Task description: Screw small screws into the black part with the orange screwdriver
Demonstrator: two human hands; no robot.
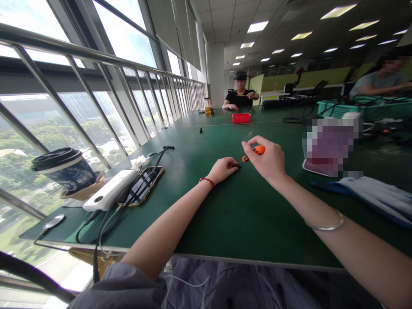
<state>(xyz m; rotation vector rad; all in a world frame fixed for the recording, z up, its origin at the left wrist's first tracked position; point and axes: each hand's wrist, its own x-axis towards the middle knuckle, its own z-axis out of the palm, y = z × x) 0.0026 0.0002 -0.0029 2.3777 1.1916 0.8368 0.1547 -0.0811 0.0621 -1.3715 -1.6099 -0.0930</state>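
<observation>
My right hand (266, 161) is closed round the orange and black handle of a screwdriver (259, 149). Its thin shaft points down and left, with the tip at a small black part (237, 165). Pinched in the fingers of my left hand (222, 170), that part rests on or just over the green table. Its exact kind is too small to make out. A red cord bracelet circles my left wrist, and a silver bangle sits on my right forearm.
On the left are a paper cup (66, 169), a white power bank (111, 190), a phone (141, 186) and cables. A red tray (241, 118) lies ahead, near a seated person (240, 96). Gloves (380, 195) and a teal basket (337, 109) are on the right.
</observation>
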